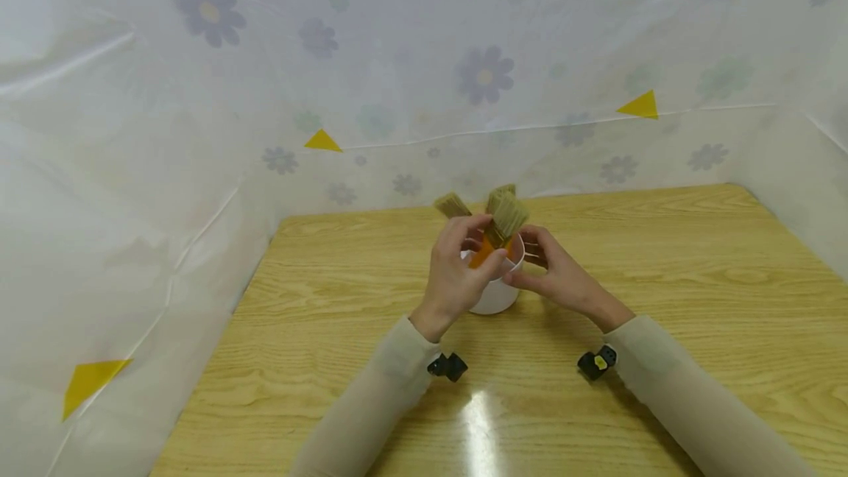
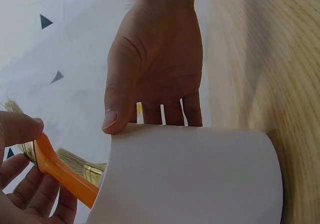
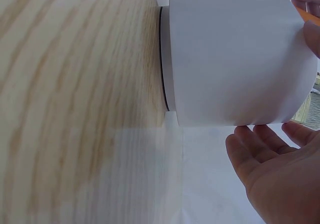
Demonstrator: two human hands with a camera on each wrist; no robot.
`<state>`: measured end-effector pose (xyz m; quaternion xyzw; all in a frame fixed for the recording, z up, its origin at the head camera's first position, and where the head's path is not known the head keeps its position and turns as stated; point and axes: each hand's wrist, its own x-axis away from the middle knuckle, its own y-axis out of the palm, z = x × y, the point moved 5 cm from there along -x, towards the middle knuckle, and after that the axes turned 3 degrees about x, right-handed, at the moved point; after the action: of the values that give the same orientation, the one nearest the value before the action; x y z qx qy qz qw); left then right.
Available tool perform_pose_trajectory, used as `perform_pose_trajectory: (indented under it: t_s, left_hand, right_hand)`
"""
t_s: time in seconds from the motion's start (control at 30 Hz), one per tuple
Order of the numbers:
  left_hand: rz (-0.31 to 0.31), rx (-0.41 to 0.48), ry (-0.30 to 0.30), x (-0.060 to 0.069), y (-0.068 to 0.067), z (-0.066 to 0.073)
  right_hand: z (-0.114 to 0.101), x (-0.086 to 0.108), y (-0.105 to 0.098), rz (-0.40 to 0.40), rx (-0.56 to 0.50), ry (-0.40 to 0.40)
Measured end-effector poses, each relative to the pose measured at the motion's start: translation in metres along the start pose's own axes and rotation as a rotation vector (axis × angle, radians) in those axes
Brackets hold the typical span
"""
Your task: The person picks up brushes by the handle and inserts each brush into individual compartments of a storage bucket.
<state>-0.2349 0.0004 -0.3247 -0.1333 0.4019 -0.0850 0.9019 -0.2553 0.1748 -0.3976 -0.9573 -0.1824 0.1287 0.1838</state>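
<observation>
A white cylindrical container [image 1: 495, 297] stands upright on the wooden table. My left hand [image 1: 449, 271] pinches a paintbrush [image 1: 509, 215] near its metal band, bristles up. In the left wrist view its orange handle [image 2: 67, 176] slants down to the container's mouth; the handle's lower end is hidden. Two more paintbrushes show behind it: one [image 1: 453, 204] leans left, the other [image 1: 502, 191] is partly covered by the held brush. My right hand [image 1: 563, 271] holds the container near its rim, thumb on the near side and fingers round the far side.
The wood-grain table [image 1: 318, 359] spreads around the container. Behind it hangs a pale sheet [image 1: 397, 79] with flower prints and yellow triangles. White sheeting [image 1: 146, 190] rises along the table's left side. Small black devices [image 1: 447, 366] sit by both cuffs.
</observation>
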Motion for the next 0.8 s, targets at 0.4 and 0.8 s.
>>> perform_pose_trajectory:
  t_s: [0.4, 0.8]
  left_hand:
    - [-0.01, 0.007, -0.041, 0.0035, 0.0031, 0.0001]
    - [-0.033, -0.009, -0.051, 0.0078, 0.0049, -0.0057]
  right_hand:
    - [-0.0011, 0.0016, 0.0002, -0.004, -0.003, 0.006]
    - [-0.0001, 0.0008, 0.0005, -0.009, -0.009, 0.014]
